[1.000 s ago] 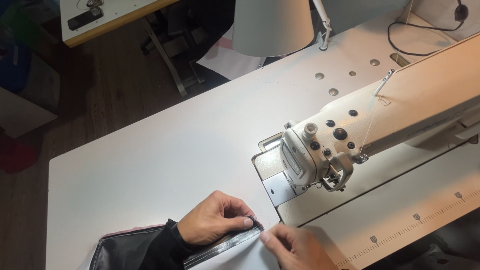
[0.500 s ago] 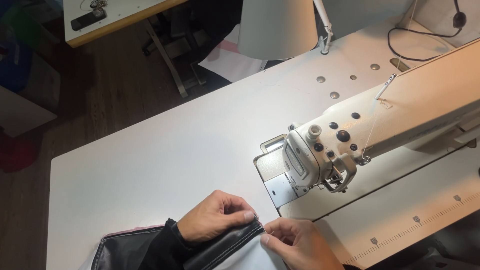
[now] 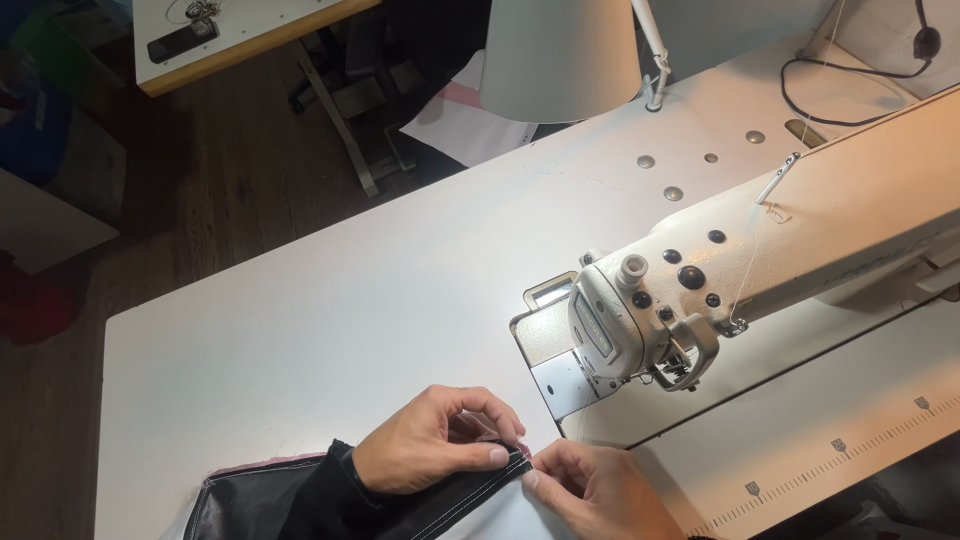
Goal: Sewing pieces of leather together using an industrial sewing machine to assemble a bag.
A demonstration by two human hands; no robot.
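Pinching the corner of a black fabric piece (image 3: pixel 440 505) beside the sewing machine (image 3: pixel 700 290).
Since a second ago both hands have stayed at the near edge of the white table (image 3: pixel 330 330), barely shifting; left hand (image 3: pixel 430 455) and right hand (image 3: pixel 590 490) meet fingertip to fingertip, clamped on the stitched black edge, which lies flat, short of the needle plate (image 3: pixel 560 385), under the lamp shade (image 3: pixel 555 55).
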